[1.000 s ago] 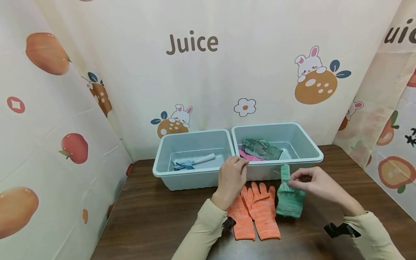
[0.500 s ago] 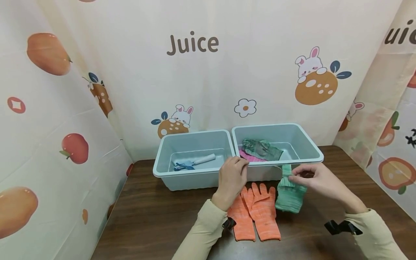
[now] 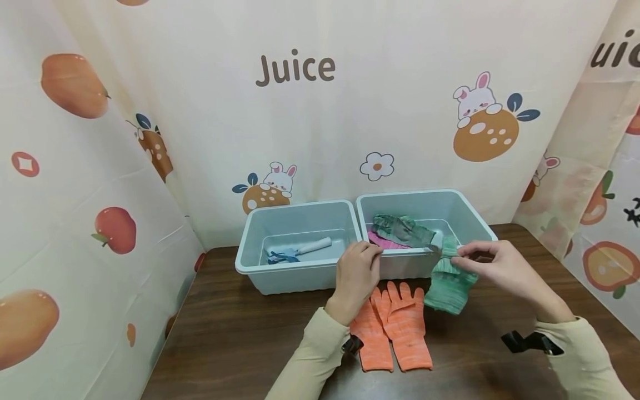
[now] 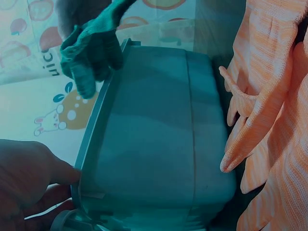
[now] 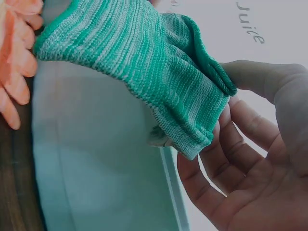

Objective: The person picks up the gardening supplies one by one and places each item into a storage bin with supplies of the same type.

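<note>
On the head view's clock face, with twelve pointing away from the person, the right hand holds a green knitted glove from its three o'clock side. Thumb and fingers are pinched on the fabric; the right wrist view shows the glove bunched and folded at the grip, its wide striped cuff hanging free. The glove hangs in front of the near wall of the right bin, its upper end overlapping the six o'clock rim.

The left hand lies at nine o'clock from that glove, thumb and fingers gripping the right bin's rim near its seven o'clock corner. Inside this bin are a darker green glove and, at its seven o'clock, something pink, partly covered.

At nine o'clock stands the left bin, holding a blue-and-white item. Two orange gloves lie overlapping on the brown table at eight o'clock from the held glove, fingers towards twelve
</note>
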A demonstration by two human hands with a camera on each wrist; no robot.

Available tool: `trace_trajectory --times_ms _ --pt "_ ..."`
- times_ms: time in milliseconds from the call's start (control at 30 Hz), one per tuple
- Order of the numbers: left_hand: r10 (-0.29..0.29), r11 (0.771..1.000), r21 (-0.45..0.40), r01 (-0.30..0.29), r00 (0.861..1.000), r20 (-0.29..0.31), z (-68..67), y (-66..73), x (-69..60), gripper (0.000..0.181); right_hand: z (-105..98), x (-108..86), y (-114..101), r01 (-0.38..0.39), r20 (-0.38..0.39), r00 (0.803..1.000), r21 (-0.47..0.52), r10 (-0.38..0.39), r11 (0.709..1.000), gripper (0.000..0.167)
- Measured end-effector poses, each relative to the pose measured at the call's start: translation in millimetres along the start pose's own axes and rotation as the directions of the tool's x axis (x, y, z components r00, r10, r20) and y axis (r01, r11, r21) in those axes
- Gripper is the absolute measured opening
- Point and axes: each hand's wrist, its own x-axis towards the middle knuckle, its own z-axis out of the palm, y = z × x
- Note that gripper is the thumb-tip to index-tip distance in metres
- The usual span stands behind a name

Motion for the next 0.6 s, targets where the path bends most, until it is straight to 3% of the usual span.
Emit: trace_trajectory --times_ms 600 --pt "0.000 1.000 0.015 0.001 1.000 -0.013 -0.6 1.5 -0.8 0.009 -23 7.3 -4 -0.002 -0.083 0.997 -0.006 0.001 1.000 0.020"
